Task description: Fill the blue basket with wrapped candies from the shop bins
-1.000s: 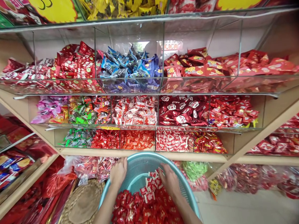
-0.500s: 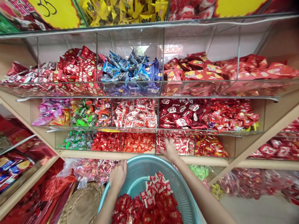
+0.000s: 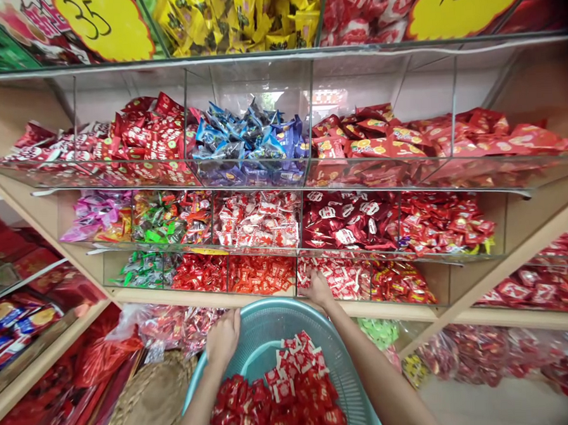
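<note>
A teal plastic basket (image 3: 338, 343) sits low in front of me, heaped with red and red-and-white wrapped candies (image 3: 293, 389). My left hand (image 3: 222, 337) grips the basket's near-left rim, fingers curled over it. My right hand (image 3: 318, 289) reaches over the basket's far rim into the bottom shelf bin of red-and-white candies (image 3: 342, 278). Its fingers are buried among the wrappers, so I cannot see what they hold.
Clear-fronted shelf bins hold red (image 3: 156, 140), blue (image 3: 251, 138), pink (image 3: 93, 213) and green (image 3: 148, 267) candies. Yellow price signs (image 3: 100, 22) hang on top. A woven mat (image 3: 151, 400) and bagged sweets (image 3: 176, 326) lie left of the basket.
My right hand left the basket's candy pile and reached forward into the bottom red-and-white candy bin. The left hand stayed on the rim. The view tilted slightly down.
</note>
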Available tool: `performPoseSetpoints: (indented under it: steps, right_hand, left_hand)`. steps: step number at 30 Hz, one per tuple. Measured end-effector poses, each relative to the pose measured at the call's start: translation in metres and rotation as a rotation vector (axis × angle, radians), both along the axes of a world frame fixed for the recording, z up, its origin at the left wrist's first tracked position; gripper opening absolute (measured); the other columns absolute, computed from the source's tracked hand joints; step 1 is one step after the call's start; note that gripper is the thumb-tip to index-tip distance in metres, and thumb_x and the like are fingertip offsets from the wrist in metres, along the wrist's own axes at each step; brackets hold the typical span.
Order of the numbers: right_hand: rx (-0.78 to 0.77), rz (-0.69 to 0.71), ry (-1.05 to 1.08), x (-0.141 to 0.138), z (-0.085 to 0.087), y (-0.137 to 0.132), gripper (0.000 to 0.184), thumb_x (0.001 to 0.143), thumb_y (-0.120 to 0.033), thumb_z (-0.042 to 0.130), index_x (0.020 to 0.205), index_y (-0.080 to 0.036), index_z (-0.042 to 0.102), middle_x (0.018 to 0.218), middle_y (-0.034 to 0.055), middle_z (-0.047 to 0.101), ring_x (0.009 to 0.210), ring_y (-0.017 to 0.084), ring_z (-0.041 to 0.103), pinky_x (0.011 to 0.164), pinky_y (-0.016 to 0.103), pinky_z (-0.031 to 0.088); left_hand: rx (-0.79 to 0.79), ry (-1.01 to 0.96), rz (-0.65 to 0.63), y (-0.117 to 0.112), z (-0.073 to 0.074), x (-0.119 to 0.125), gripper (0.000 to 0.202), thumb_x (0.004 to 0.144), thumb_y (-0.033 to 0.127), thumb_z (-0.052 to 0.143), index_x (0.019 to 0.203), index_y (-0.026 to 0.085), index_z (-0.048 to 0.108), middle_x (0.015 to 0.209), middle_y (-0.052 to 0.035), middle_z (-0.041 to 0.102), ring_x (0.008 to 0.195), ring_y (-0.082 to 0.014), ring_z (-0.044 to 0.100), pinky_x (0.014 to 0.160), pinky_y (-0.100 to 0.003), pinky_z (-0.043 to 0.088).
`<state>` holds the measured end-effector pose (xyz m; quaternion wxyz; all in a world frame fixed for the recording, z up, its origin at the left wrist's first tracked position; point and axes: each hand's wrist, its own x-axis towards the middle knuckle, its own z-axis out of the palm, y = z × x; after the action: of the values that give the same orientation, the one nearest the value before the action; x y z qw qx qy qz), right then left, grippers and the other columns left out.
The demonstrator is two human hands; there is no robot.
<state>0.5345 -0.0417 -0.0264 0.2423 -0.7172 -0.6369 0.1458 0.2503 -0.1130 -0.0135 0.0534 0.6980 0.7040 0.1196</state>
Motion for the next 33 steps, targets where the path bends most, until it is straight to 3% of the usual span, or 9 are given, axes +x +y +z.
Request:
performPoseSetpoints:
  steps: [4,15,23,28,33]
  right_hand:
    - [0.047,0.003,0.026,0.002,-0.003,-0.001,0.039,0.066,-0.036,0.064,0.099,-0.015,0.056,0.098,0.0101,0.056,0.093,0.022,0.054,0.078,0.029,0.041]
    - [0.153,-0.04,0.182,0.007,-0.012,0.0,0.032,0.074,-0.026,0.052,0.102,-0.015,0.058,0.104,0.0091,0.06,0.094,0.018,0.057,0.08,0.027,0.043]
    - [0.123,-0.061,0.256,0.002,-0.006,-0.003,0.034,0.063,-0.03,0.066,0.094,-0.019,0.062,0.103,0.0087,0.059,0.093,0.022,0.056,0.077,0.029,0.042]
    - [0.153,-0.065,0.405,0.007,-0.01,0.0,0.029,0.062,-0.026,0.062,0.09,-0.017,0.062,0.095,0.0068,0.062,0.076,0.018,0.058,0.069,0.028,0.044]
    - [0.202,-0.124,0.626,0.01,-0.013,0.0,0.039,0.061,-0.034,0.061,0.094,-0.014,0.059,0.072,0.0026,0.063,0.057,0.015,0.055,0.056,0.027,0.044]
  left_hand:
    - [-0.006,0.015,0.012,0.0,-0.001,0.0,0.055,0.09,0.045,0.011,0.099,0.021,0.059,0.09,-0.0083,0.069,0.077,-0.0206,0.065,0.066,-0.03,0.042]
    - [0.004,0.01,0.008,0.0,0.0,0.001,0.054,0.09,0.046,0.011,0.097,0.021,0.058,0.09,-0.0082,0.069,0.078,-0.0215,0.065,0.065,-0.03,0.042]
    - [-0.019,-0.003,0.019,0.0,0.001,0.002,0.052,0.091,0.045,0.013,0.099,0.02,0.058,0.095,-0.0087,0.068,0.081,-0.0201,0.064,0.067,-0.029,0.042]
    - [-0.009,0.008,0.011,0.0,-0.001,0.001,0.052,0.09,0.045,0.013,0.099,0.021,0.058,0.093,-0.008,0.068,0.079,-0.0203,0.064,0.066,-0.029,0.042]
    - [-0.015,0.018,0.007,0.0,0.0,0.001,0.053,0.091,0.045,0.011,0.092,0.02,0.058,0.088,-0.0073,0.068,0.077,-0.0194,0.064,0.066,-0.028,0.042]
